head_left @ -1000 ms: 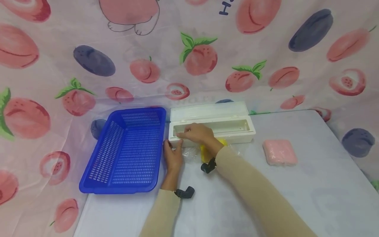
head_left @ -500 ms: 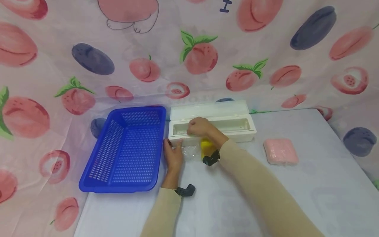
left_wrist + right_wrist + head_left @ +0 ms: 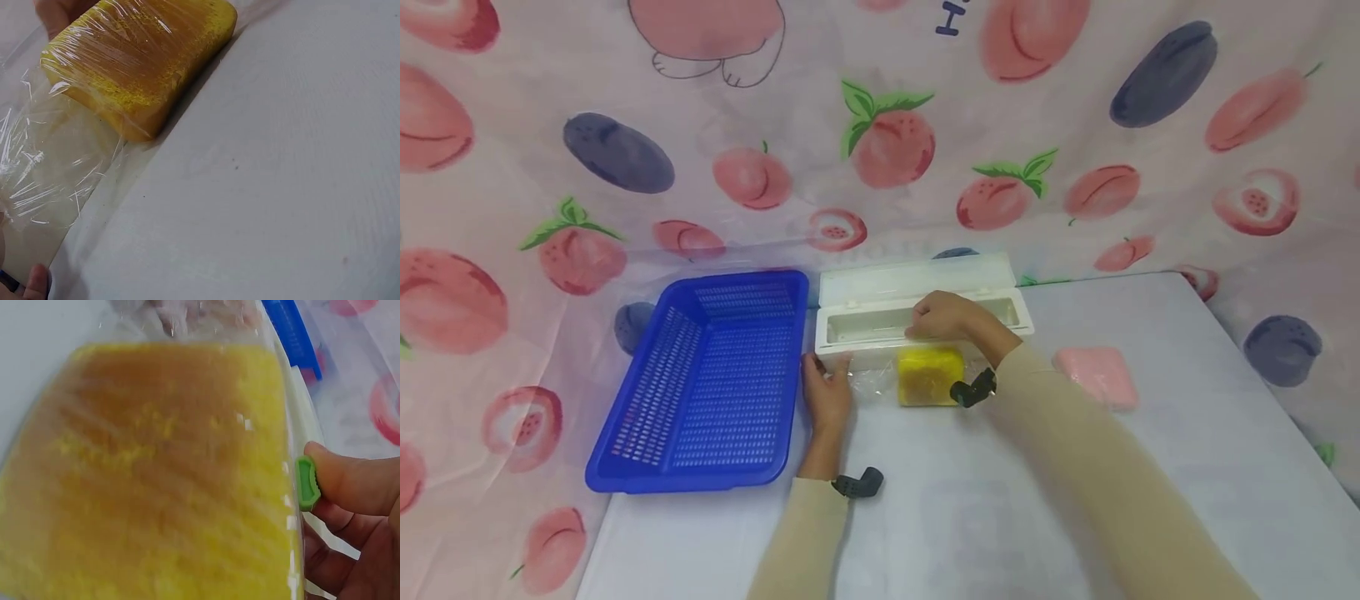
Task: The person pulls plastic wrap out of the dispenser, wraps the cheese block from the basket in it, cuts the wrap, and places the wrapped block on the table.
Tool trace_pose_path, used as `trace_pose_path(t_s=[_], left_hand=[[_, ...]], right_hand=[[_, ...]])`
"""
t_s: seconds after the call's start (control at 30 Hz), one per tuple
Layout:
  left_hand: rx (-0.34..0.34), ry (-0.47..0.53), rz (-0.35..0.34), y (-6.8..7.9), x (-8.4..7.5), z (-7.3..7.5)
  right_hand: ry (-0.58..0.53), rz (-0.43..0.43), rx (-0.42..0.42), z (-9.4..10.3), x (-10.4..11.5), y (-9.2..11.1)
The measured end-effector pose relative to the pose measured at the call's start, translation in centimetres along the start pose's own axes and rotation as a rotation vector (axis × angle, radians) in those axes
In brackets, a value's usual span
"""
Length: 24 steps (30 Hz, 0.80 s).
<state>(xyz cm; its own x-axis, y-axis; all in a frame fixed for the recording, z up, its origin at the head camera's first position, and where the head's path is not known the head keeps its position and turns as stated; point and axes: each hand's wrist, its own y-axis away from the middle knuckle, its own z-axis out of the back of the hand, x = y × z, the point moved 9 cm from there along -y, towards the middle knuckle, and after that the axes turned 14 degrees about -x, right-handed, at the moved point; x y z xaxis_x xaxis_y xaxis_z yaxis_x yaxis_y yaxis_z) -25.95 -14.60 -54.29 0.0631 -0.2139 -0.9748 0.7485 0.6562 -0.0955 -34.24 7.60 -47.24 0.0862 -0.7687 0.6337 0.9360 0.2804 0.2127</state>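
Observation:
My left hand [image 3: 827, 404] holds the left end of a long white cling film dispenser [image 3: 868, 358], thumb at its front. My right hand [image 3: 951, 317] is over the dispenser's front edge, right of its middle. In the right wrist view its thumb and fingers pinch a small green slide cutter [image 3: 306, 483]. Clear cling film [image 3: 37, 181] hangs wrinkled from the dispenser's front. A yellow block with a browned top [image 3: 928, 379], like a sponge cake or bread, stands against the front; film covers it in both wrist views.
The dispenser's lid [image 3: 917, 279] stands raised behind it. A blue plastic basket [image 3: 730, 387] stands close on the left. A pink wrapped block [image 3: 1097, 377] lies on the right, partly behind my right sleeve. A fruit-print cloth [image 3: 895, 150] hangs behind the table.
My right hand has moved right along the dispenser's front edge, from near its left end to past the middle. More of the yellow block shows. My left hand stays at the dispenser's left end.

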Motion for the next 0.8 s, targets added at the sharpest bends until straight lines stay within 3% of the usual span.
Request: trace_pose_path(t_s=[0.3,0.4,0.6,0.8], left_hand=[[0.009,0.005,0.024,0.1,0.3,-0.2],[-0.012,0.010,0.033,-0.1,0.4,0.2],[0.013,0.006,0.036,-0.3,0.6,0.2],[0.004,0.009,0.035,-0.3,0.6,0.2]], right_hand=[[0.050,-0.006,-0.003,3.5,-4.8,1.3],[0.096,0.021,-0.047,4.6,-5.3,1.9],[0.246,0.036,-0.196,6.4,-5.4,3.1],[0.269,0.025,-0.251,8.3,-6.9,4.5]])
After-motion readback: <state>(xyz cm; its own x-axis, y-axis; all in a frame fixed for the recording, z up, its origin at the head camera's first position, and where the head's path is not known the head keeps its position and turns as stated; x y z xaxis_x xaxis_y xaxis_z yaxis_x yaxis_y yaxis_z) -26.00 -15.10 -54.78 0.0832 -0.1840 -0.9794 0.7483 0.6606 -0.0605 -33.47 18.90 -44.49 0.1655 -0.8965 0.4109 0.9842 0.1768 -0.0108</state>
